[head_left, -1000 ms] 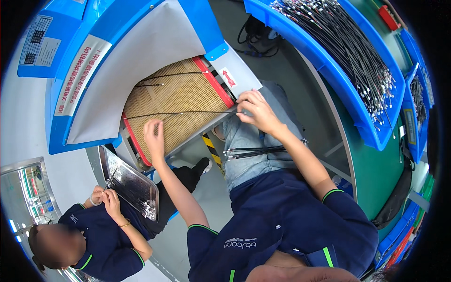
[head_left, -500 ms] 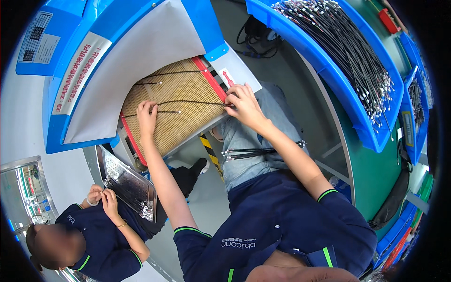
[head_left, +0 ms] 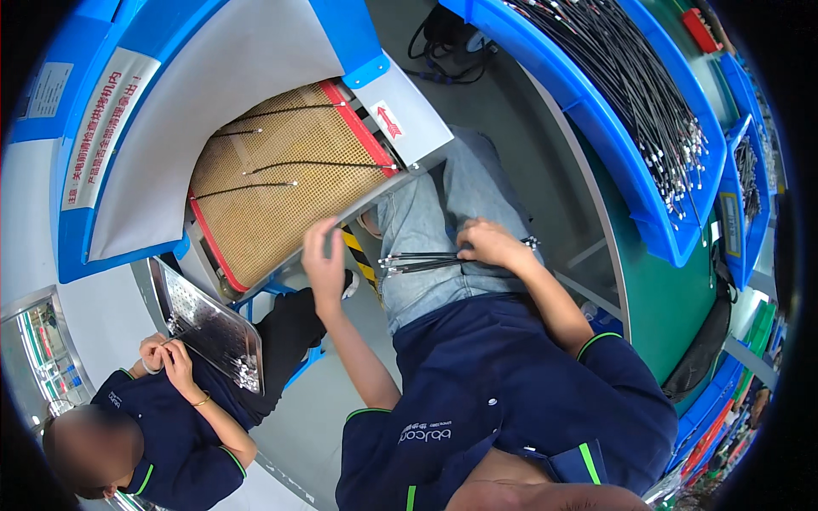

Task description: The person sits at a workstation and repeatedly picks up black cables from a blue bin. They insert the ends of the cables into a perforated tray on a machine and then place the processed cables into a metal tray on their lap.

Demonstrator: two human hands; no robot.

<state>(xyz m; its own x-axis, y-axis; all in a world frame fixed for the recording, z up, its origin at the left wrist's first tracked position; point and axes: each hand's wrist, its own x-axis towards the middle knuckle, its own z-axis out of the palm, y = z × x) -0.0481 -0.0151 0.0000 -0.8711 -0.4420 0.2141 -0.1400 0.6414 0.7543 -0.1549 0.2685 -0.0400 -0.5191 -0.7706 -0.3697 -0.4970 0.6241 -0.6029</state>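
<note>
- Hand, right [head_left: 492, 243]: fingers bent down on the bundle [head_left: 434, 265] of black cables across the lap [head_left: 426, 213]; can't tell if it grips any
- Left hand [head_left: 324, 264]: fingers apart, just off the near edge of the belt [head_left: 264, 217]
- Belt: tan mesh, red edges, four black cables [head_left: 324, 163] lying apart on it
- Blue-and-white machine [head_left: 349, 34] over belt's far side
- Right: blue bin [head_left: 596, 140] of black cables on green table [head_left: 656, 298]
- Left: co-worker [head_left: 187, 443], hands together by steel tray [head_left: 183, 294]
</note>
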